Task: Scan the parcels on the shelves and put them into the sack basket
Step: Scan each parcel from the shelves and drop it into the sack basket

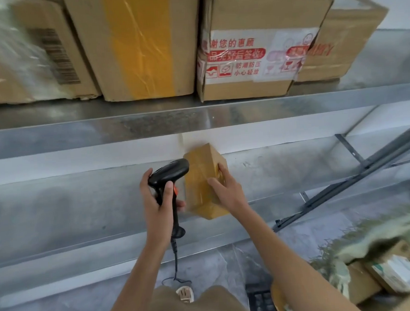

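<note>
A small brown taped parcel [201, 180] is held in front of the middle metal shelf [69, 208]. My right hand [226, 190] grips it from the right side, thumb across its top face. My left hand [157, 204] grips the handle of a black barcode scanner [169, 175], whose head points at the parcel's left face from very close. The scanner's cable hangs down toward the floor. The sack basket [365, 241] sits at the lower right with several boxed parcels [398, 268] inside.
Several large cardboard boxes stand on the upper shelf [244, 106]: one with yellow tape [138, 43], one with a red-and-white label [257, 49]. Dark diagonal shelf braces [360, 166] run at the right. A black keyboard [260, 302] lies on the floor.
</note>
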